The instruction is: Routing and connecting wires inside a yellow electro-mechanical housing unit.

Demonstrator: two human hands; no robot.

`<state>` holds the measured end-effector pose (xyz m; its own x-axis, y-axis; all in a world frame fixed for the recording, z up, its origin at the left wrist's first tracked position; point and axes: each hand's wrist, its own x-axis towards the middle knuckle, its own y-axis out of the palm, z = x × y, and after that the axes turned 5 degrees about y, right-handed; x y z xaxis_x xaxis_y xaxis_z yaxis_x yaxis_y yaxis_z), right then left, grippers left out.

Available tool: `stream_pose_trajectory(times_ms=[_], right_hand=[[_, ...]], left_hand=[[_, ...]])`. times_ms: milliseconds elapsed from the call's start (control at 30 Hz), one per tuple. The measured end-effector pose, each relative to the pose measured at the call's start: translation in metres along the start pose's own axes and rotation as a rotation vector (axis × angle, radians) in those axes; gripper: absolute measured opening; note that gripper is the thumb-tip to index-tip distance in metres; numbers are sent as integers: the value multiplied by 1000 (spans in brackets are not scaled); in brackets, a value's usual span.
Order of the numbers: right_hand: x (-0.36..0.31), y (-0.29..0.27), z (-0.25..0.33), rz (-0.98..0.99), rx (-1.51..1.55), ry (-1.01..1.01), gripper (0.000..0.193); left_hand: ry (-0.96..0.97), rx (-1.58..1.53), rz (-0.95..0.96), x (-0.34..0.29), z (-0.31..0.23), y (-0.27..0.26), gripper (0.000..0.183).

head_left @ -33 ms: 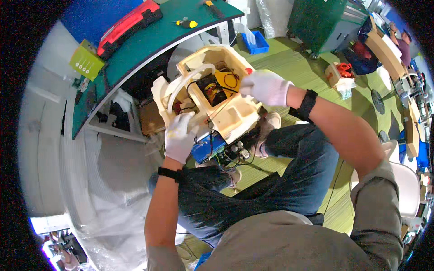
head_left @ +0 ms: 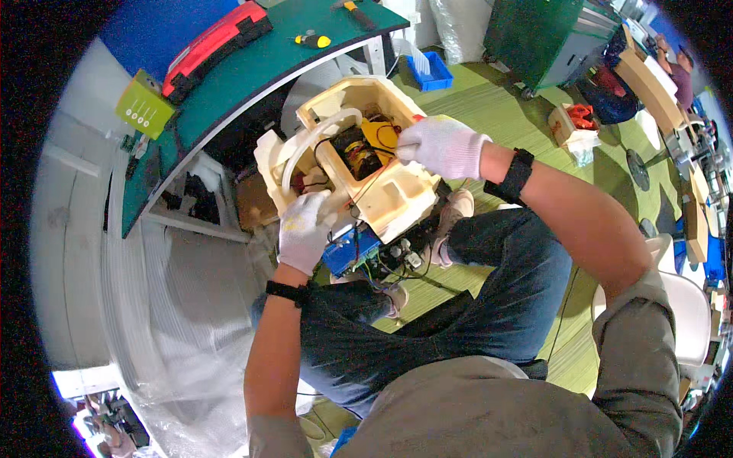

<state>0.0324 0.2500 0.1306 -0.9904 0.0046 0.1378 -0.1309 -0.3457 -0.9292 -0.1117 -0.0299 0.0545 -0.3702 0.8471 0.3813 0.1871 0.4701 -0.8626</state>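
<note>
A cream plastic housing (head_left: 405,200) lies tilted in front of my legs. Inside it are a dark motor-like part with yellow wrapping (head_left: 356,153), several wires and a curved white hose (head_left: 299,151). Both hands wear white gloves. My left hand (head_left: 304,233) is closed at the housing's near left rim, its fingertips partly lost against the pale plastic. Over the right rim, my right hand (head_left: 444,147) pinches a thin wire (head_left: 374,180) that runs from the housing; the fingertips are partly hidden. Below the housing sits a blue box-shaped part (head_left: 350,252) with wires and metal fittings.
A green-topped bench (head_left: 229,99) at the far left holds a red case (head_left: 210,53), a green box (head_left: 145,107), a yellow-black tool (head_left: 313,40) and a hammer (head_left: 359,15). A blue bin (head_left: 431,72), green cabinet (head_left: 550,46) and white chair (head_left: 683,320) stand around.
My right hand has shifted slightly left and down toward the housing's rim. My left hand and the housing have hardly moved.
</note>
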Motion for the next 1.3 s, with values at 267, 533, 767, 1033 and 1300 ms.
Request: stream_pose_trajectory(times_ms=[267,533,767,1033,1300], right_hand=[[34,-29,20,42,25,158,29],[-12,-4,-61,123,32,459,32],[-45,61,-104,-10,206,565,29],[-53,87,-107,-57,253,600,34],[-64,102,-105,-147,329,603,32]], left_hand=[[-14,39,98,1,21,24,44],[18,-22,55,-5,33,19,44],[-63,-4,109,1,27,22,45],[-78,98,38,11,15,37,50],[-140,134,47,13,6,35,48]])
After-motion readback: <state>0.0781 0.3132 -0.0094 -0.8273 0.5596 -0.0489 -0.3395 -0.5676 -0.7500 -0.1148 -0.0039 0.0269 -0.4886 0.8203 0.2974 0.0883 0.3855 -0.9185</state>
